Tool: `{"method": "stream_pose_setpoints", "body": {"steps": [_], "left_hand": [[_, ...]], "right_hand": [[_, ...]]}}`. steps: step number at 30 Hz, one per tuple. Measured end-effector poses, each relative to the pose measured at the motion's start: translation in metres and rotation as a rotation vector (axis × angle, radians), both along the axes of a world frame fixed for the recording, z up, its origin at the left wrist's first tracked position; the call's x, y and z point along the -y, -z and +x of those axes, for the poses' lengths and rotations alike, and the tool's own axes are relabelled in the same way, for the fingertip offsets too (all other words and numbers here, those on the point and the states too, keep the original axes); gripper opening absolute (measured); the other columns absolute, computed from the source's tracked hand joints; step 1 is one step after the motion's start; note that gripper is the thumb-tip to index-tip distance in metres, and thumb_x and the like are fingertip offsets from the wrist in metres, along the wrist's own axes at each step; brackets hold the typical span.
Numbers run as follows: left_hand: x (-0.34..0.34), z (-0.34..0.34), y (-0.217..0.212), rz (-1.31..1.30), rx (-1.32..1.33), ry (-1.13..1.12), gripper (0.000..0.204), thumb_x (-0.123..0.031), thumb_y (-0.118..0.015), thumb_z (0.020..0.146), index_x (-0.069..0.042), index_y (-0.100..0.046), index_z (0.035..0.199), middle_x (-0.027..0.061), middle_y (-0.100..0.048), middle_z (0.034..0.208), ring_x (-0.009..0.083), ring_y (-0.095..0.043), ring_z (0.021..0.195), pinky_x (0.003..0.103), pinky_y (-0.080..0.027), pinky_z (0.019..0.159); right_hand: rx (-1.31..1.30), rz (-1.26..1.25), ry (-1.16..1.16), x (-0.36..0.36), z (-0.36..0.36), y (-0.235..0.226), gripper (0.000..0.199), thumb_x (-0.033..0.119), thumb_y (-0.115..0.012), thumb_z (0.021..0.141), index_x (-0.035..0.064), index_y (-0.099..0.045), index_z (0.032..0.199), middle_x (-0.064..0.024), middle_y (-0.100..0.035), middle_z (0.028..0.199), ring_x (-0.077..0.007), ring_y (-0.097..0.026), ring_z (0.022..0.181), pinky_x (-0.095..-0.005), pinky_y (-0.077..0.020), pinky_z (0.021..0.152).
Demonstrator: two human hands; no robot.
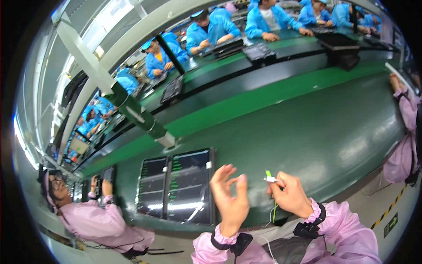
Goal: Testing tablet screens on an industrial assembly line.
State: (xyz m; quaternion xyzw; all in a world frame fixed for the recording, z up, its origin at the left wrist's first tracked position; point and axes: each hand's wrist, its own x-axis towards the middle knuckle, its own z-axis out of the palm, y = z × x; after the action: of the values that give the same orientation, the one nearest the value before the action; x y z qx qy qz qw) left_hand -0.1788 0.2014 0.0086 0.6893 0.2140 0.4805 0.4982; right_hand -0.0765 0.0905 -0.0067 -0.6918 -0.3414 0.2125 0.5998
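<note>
My right hand point(288, 193) pinches a small white connector point(271, 179) with a green tab at its tip; a thin green and white cable hangs down from it below my fist. My left hand point(231, 198) is raised beside it, fingers spread and curled, holding nothing, a short gap from the connector. Both hands hover over the near edge of a dark green conveyor belt point(316, 127). Just left of my left hand lies a dark flat panel point(190, 185) with rows of green marks, and a second similar panel point(152, 187) lies beside it.
A person in pink point(88, 215) works at the belt on my left over another panel. Another pink sleeve point(406, 132) shows at the right edge. Several people in blue sit across the line behind further dark panels point(259, 52). A slanted green post point(136, 115) crosses the belt.
</note>
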Motion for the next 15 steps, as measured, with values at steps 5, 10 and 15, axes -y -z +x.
{"method": "stream_pose_setpoints", "body": {"steps": [5,10,15], "left_hand": [[0.013,0.121,0.023,-0.225,-0.067,0.148,0.049,-0.016,-0.062,0.085,0.001,-0.035,0.122,0.0183,-0.047,0.117,0.0221,-0.053,0.102,0.032,-0.046,0.081],[0.01,0.195,0.057,-0.185,-0.146,0.021,0.052,-0.02,-0.061,0.086,0.006,-0.034,0.121,0.0234,-0.05,0.112,0.0258,-0.056,0.097,0.034,-0.048,0.078],[-0.022,0.208,0.071,-0.119,-0.119,0.028,0.041,-0.017,-0.059,0.086,0.007,-0.041,0.114,0.0225,-0.054,0.105,0.026,-0.058,0.089,0.033,-0.049,0.075]], "right_hand": [[0.305,0.035,0.257,0.003,0.082,0.001,0.021,0.005,-0.054,0.083,-0.0001,-0.045,0.065,-0.0106,-0.058,0.057,-0.0136,-0.057,0.05,-0.0304,-0.039,0.044],[0.311,-0.148,0.313,-0.008,0.142,0.029,0.019,0.009,-0.054,0.082,-0.0006,-0.051,0.066,-0.0135,-0.061,0.06,-0.0194,-0.061,0.054,-0.0324,-0.0445,0.048],[0.376,-0.243,0.357,-0.038,0.161,0.04,0.016,0.017,-0.052,0.078,0.0024,-0.056,0.072,-0.0208,-0.059,0.067,-0.0425,-0.058,0.066,-0.0483,-0.0455,0.061]]}}
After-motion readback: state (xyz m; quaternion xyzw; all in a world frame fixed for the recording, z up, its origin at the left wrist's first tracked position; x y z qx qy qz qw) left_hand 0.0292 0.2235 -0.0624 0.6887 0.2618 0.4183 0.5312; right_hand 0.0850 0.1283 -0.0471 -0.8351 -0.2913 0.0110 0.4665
